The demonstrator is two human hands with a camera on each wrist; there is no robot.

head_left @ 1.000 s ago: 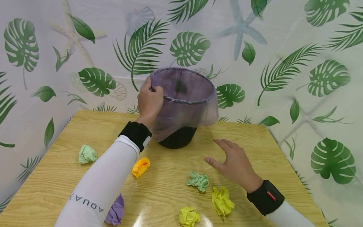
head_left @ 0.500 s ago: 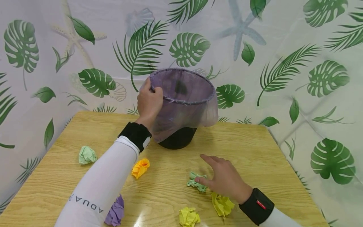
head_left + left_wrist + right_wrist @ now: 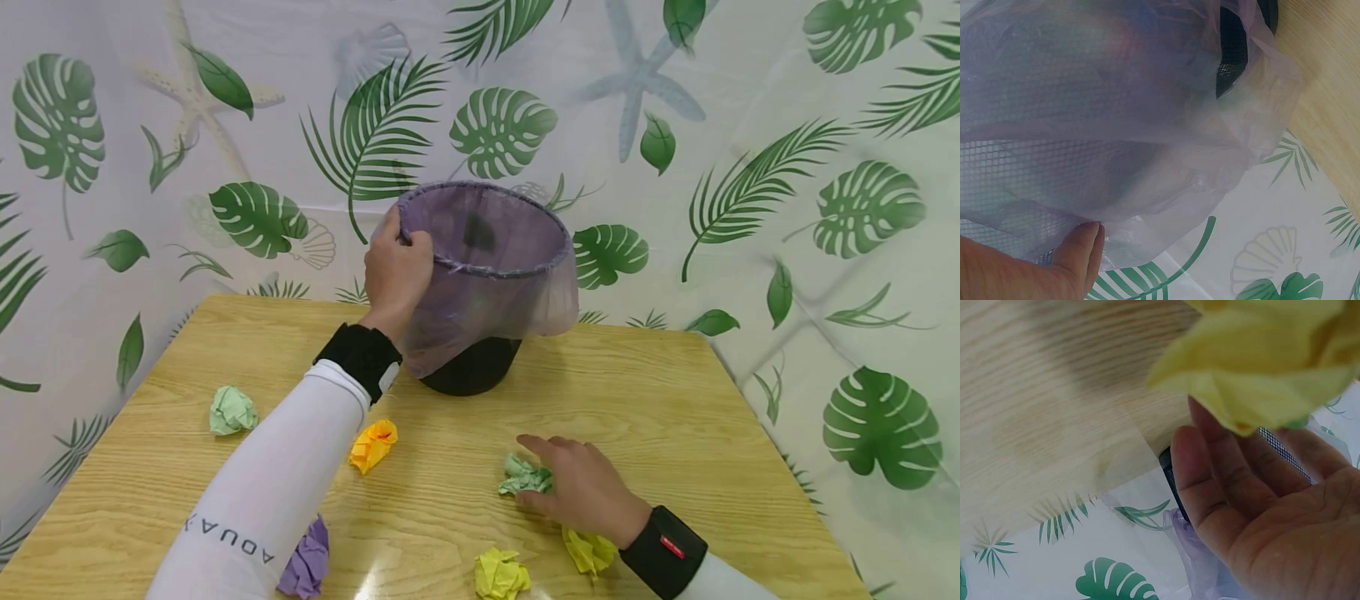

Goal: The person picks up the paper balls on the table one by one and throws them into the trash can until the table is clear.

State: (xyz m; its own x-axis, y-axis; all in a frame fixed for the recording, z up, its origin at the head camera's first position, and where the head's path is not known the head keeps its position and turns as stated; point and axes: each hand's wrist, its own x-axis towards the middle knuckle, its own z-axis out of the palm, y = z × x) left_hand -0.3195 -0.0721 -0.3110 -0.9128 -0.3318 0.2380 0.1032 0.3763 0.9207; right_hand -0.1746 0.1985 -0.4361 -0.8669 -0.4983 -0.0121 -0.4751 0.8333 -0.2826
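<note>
A black mesh trash bin [image 3: 472, 371] stands toward the back of the table, lined with a thin purple plastic bag [image 3: 491, 304] folded over its rim. My left hand [image 3: 397, 271] grips the rim at the left side, thumb on top, through the bag. In the head view my right hand [image 3: 588, 492] is at a crumpled light green paper ball [image 3: 522, 477], thumb and forefinger spread on either side of it. Its fingers look loosely bent in the right wrist view. Under that wrist lies a crumpled yellow paper ball [image 3: 588, 552], large in the right wrist view.
Other crumpled paper balls lie on the wooden table [image 3: 660, 400]: yellow [image 3: 501, 573] at the front, orange [image 3: 372, 446] near the bin, purple [image 3: 306, 558] beside the left sleeve, green [image 3: 232, 410] at left. A leaf-patterned curtain [image 3: 750, 167] hangs behind.
My right hand has come down and leftward from beside the bin to the green paper ball, partly covering a yellow one. The left hand keeps its hold on the bin rim.
</note>
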